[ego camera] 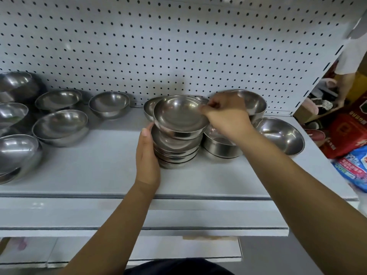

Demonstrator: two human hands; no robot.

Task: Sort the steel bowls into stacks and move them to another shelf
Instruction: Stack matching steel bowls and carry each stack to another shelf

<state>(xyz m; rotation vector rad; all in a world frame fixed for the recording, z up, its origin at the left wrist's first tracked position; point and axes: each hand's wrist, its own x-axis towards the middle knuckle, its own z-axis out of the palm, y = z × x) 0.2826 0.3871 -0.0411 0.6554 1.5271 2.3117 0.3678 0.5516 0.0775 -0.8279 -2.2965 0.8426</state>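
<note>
A short stack (176, 151) of shallow, round steel bowls stands near the middle of a smooth white shelf (99, 171), their rolled rims showing as thin bright rings one above another. The top bowl (179, 116) sits tilted and not fully nested, its polished inside catching soft highlights. The left hand (148, 155) lies flat against the stack's left side, fingers straight and pressed to the metal. The right hand (224, 116) reaches across from the right with its fingers curled, pinching the far right rim of the top bowl. Just right of the stack is a straight-walled steel bowl (220, 145) with a dark band at its base, and beyond it a wide, deep rounded bowl (282, 135) near the shelf's right end. Another large bowl (254, 102) stands behind the right hand, and a small one (149, 108) peeks out behind the top bowl. Well apart to the left, loose hemispherical bowls (59, 126) of several sizes (some leaning on each other) spread to the frame's edge. A white pegboard (158, 46) with regular dark holes backs the shelf. At the far right lie red printed packages (347, 132) and a glossy blue packet (353, 169)
</note>
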